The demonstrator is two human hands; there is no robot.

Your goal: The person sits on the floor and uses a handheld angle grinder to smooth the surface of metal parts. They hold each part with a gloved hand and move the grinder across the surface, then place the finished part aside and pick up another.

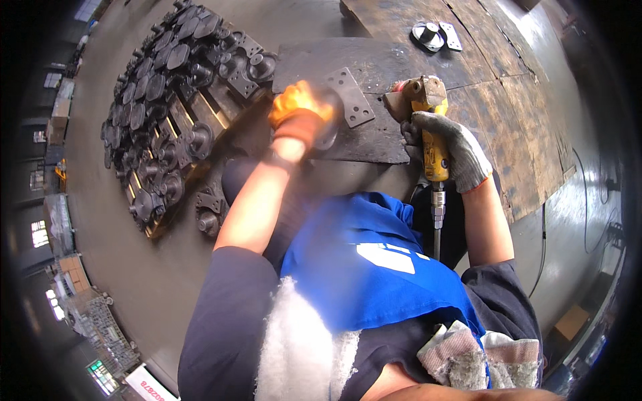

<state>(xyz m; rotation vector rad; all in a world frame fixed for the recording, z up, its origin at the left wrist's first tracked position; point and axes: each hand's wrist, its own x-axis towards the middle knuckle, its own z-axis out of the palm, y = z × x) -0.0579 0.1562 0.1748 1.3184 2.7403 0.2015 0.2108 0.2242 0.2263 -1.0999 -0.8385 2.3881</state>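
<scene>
My left hand (300, 110), in an orange glove and blurred by motion, is curled at the edge of a dark metal part. This part has a rounded body (331, 125) and a flat plate with several holes (349, 98). It lies on a dark, worn board (374, 144) in front of me. In a grey knit glove, my right hand (458, 148) is wrapped round a yellow air-powered grinder (435, 159). The grinder stands at the board's right side, its head pointing away from me. A metal hose fitting (438, 207) runs from its near end toward my lap.
At the left, a wooden pallet (204, 110) carries many similar dark metal parts (150, 87). One more part (208, 210) sits on the floor beside it. A wooden tabletop (525, 134) stretches along the right, with another metal part (428, 37) at its far end. Cables (543, 247) trail over the floor.
</scene>
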